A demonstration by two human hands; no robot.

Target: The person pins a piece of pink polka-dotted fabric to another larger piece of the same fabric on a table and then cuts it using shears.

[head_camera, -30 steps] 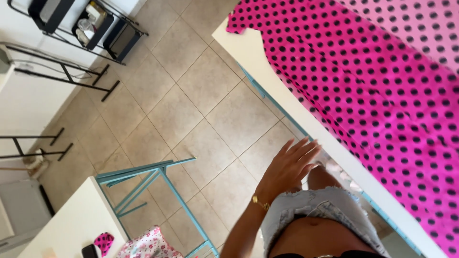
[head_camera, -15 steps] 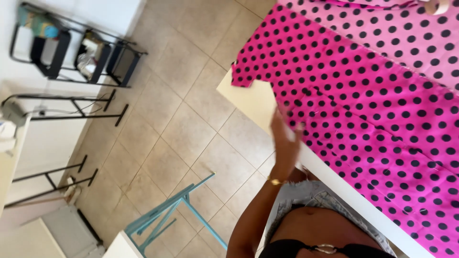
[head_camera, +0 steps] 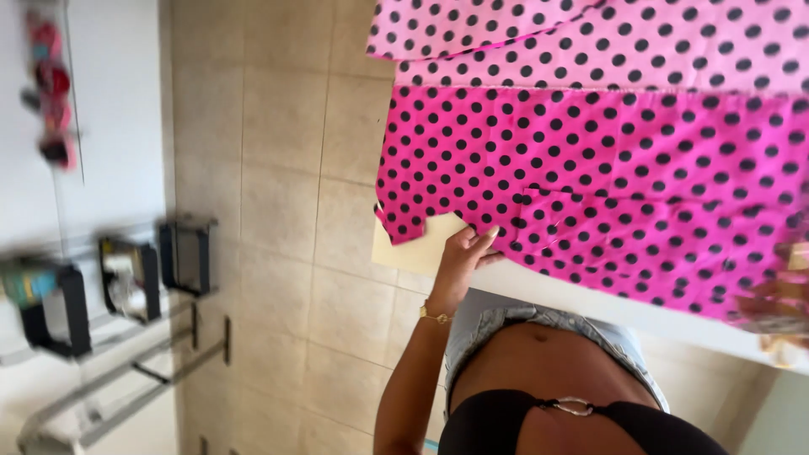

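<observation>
1. The left hand [head_camera: 462, 257] is resting at the near left corner of the counter [head_camera: 413, 248], fingers lying together and curled lightly over the hem of the pink polka-dot fabric [head_camera: 607, 177] — pressing on it rather than pinching it, as far as the view allows.
2. The right hand [head_camera: 779, 303] is sitting at the right edge of the view, blurred, touching the same hem; whether it is gripping or lying flat cannot be told.
3. The fabric is lying spread over the counter, bright pink in front, with a paler pink layer [head_camera: 590, 42] folded or stacked along the far side.
4. Progress, as judged: the cloth is already laid out and mostly flat. A small pleat is showing near the middle, and the near left corner of the counter is lying bare — so smoothing and squaring of the near edge appear unfinished.
5. Orientation: the long axis of the fabric is running left to right across the person's front, following the counter's length; the near hem is slanting slightly down to the right in the view.
6. Beyond the counter, a tiled floor [head_camera: 278, 253] and a dark metal rack [head_camera: 135, 278] are showing, blurred.
</observation>
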